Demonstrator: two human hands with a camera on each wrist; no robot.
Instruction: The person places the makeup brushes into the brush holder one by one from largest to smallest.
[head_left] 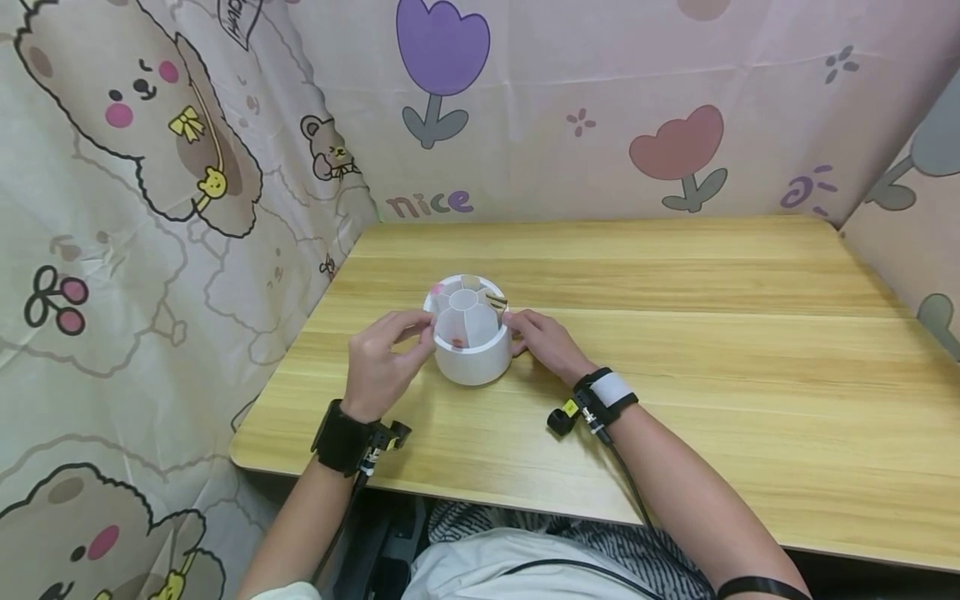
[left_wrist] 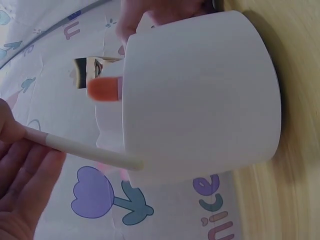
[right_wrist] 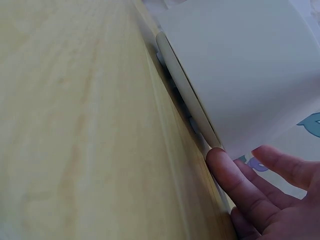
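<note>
A round white organizer (head_left: pixel 472 367) with several compartments around a central one stands upright on the table. My left hand (head_left: pixel 386 354) is at its left rim. In the left wrist view, that hand's fingers pinch a slim white-and-pink stick (left_wrist: pixel 90 151), whose white end overlaps the organizer's rim. An orange-tipped item (left_wrist: pixel 104 89) sticks out of the organizer's top. Gold-coloured slim items (head_left: pixel 497 302) lean in its right side. My right hand (head_left: pixel 551 342) is on the right, its fingertips at the low base rim (right_wrist: pixel 187 87) in the right wrist view, fingers loosely extended.
The light wooden table (head_left: pixel 712 375) extends far to the right of the organizer. A printed cloth (head_left: pixel 540 167) hangs along the back edge, and another patterned cloth (head_left: pixel 135 275) hangs at the left. Cables (head_left: pixel 630 483) run from the wrist cameras toward my body.
</note>
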